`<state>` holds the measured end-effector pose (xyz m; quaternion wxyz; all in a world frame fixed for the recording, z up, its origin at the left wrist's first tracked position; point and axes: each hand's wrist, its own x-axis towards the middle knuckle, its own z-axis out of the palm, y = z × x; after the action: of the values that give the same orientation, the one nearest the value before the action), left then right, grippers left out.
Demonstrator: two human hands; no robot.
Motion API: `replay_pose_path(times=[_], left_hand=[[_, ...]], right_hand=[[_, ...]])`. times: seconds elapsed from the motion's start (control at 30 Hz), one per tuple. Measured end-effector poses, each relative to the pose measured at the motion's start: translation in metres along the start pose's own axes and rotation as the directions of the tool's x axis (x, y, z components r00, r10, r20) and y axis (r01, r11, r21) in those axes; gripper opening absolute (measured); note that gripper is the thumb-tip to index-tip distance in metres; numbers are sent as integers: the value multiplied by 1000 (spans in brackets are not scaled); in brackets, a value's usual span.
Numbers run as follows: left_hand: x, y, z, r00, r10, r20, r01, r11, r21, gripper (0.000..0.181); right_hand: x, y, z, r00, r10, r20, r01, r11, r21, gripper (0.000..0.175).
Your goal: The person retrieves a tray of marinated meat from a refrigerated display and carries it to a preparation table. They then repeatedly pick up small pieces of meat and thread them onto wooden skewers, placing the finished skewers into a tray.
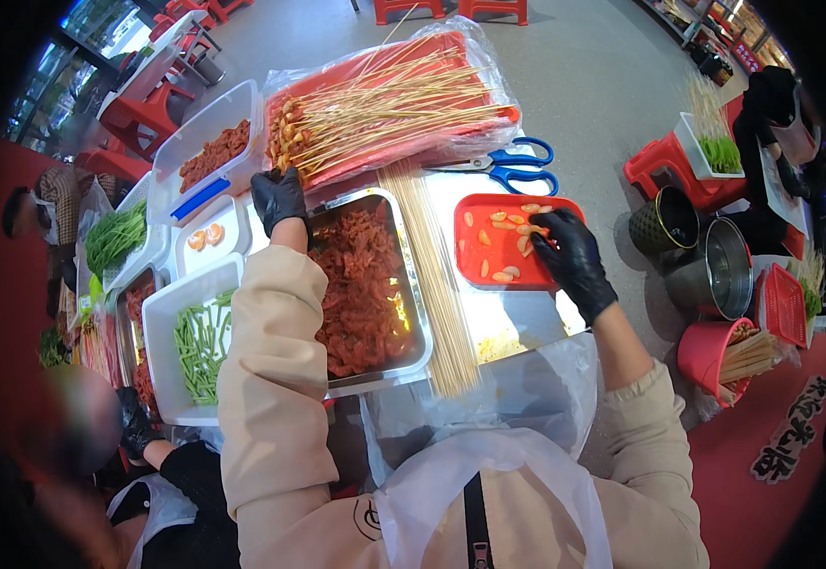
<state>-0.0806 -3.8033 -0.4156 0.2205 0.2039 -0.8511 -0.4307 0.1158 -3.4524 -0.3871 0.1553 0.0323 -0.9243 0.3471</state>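
Observation:
My left hand (pixel 281 203), in a black glove, is at the near left corner of a plastic-wrapped red tray (pixel 356 171). Its fingertips meet the food-laden ends of bamboo skewers (pixel 399 107) piled there; whether it grips one is hidden. My right hand (pixel 575 259), also gloved in black, reaches into a small red tray (pixel 466 267) of pale orange pieces (pixel 503 276), perhaps garlic cloves. Its thumb and fingers are bent around some pieces, their hold unclear. Between my arms stands a metal pan of red marinated meat (pixel 360 299). Bare bamboo sticks (pixel 434 284) lie along the pan's right side.
Blue-handled scissors (pixel 520 167) lie behind the small tray. Left are a clear meat bin (pixel 242 99), a white tub of cut green stalks (pixel 153 355) and a white lid (pixel 239 220) with orange segments. A co-worker's gloved hand (pixel 135 427) is at lower left. Metal buckets (pixel 729 270) stand right.

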Motion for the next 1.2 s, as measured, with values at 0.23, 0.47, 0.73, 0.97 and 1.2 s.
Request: replay_pose_path(times=[0.23, 0.47, 0.73, 0.97, 1.2], left_hand=[[-25, 10, -39, 993, 45, 105, -22, 977, -211, 32], [-166, 45, -81, 846, 372, 383, -139, 846, -514, 17], [-236, 39, -121, 765, 480, 430, -244, 833, -496, 28], [-232, 45, -125, 720, 594, 360, -447, 793, -413, 41], [-232, 16, -161, 767, 491, 414, -435, 871, -227, 35]], right_hand=[[50, -8, 41, 948, 122, 293, -102, 991, -82, 17], [42, 8, 48, 962, -28, 270, 98, 964, -249, 11], [35, -47, 21, 997, 50, 58, -40, 986, -163, 23], [-12, -116, 34, 734, 93, 673, -569, 624, 535, 27], [-15, -149, 58, 614, -23, 789, -621, 603, 501, 21]])
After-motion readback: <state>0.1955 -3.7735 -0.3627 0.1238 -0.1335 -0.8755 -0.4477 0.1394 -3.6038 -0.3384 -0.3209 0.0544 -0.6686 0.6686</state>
